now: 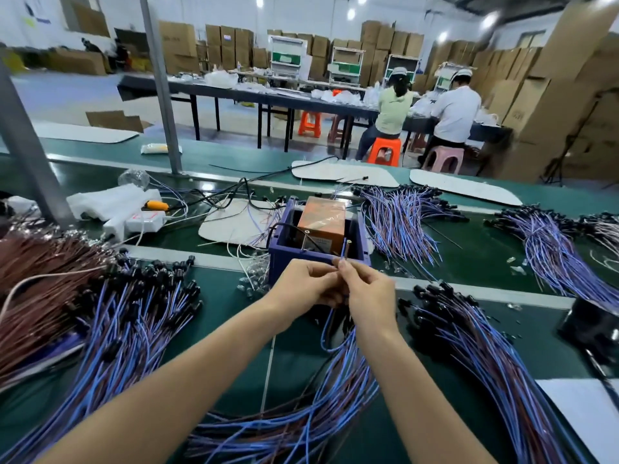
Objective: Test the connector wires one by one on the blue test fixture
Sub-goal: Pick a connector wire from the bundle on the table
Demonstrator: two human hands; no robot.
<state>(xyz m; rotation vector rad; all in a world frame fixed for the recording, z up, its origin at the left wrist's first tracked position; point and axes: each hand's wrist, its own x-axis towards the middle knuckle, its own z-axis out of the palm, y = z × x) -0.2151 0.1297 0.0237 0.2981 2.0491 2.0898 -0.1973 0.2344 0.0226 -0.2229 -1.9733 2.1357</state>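
Note:
The blue test fixture (278,259) is an open box in the middle of the green bench, with an orange block (321,219) and two metal pins inside. Just in front of its near wall, my left hand (301,283) and my right hand (365,293) meet. Both pinch one blue connector wire (326,333), whose tip points up at the fixture's near right pin. The wire loops down below my right wrist. A large bundle of blue and brown wires (301,413) lies under my forearms.
More wire bundles with black connectors lie left (134,316), right (485,346) and behind the fixture (398,222). A white power strip (144,221) sits back left beside a grey post (26,152). Two people sit at a far table.

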